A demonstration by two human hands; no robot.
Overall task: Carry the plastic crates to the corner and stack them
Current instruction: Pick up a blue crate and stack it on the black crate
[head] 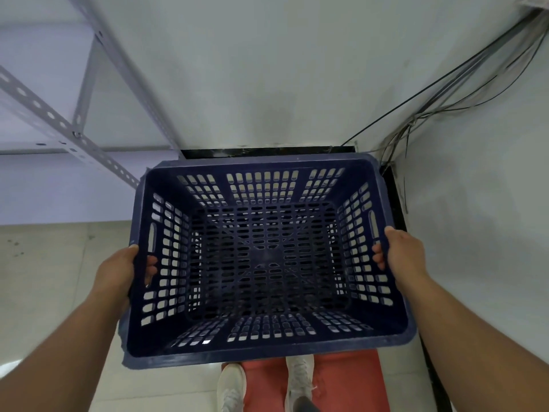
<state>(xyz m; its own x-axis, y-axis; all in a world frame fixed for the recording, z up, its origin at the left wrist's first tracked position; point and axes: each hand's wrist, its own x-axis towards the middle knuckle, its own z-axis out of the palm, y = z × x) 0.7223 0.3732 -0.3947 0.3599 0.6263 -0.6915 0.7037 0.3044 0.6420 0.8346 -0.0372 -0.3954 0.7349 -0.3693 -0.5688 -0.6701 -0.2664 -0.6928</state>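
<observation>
Head view: dark blue plastic crate (267, 257) is held up in front of the person, open top facing the cam, w/ nothing inside. Left hand (118, 272) grips the crate's left rim, thumb over the top edge, fingertips poking thru the wall slots. Right hand (404, 254) does the same on the right rim, fingers curled inside just below the handle slot. Both hands are clamped on the crate, approx. level w/ each other.

Beyond the crate's far rim sits the room corner: white walls and a black skirting strip (267, 151) along the floor. Right of the crate, loose dark cables (445, 93) hang down the wall. Left of it, a grey slotted-angle shelf frame (62, 126). Below the near rim: pale shoes (231, 388) on a reddish mat (341, 382) and glossy floor tiles.

Handling, as a guess: moulded rigid plastic, perforated all round incl. the base, so prob. light for its bulk and stiff enough for a two-hand rim hold. Smooth rim could slip; the long handle slots in both side walls look like the surer hold. Tapered walls suggest it nests. Can't tell if another crate already sits in the corner, since this one blocks it.
</observation>
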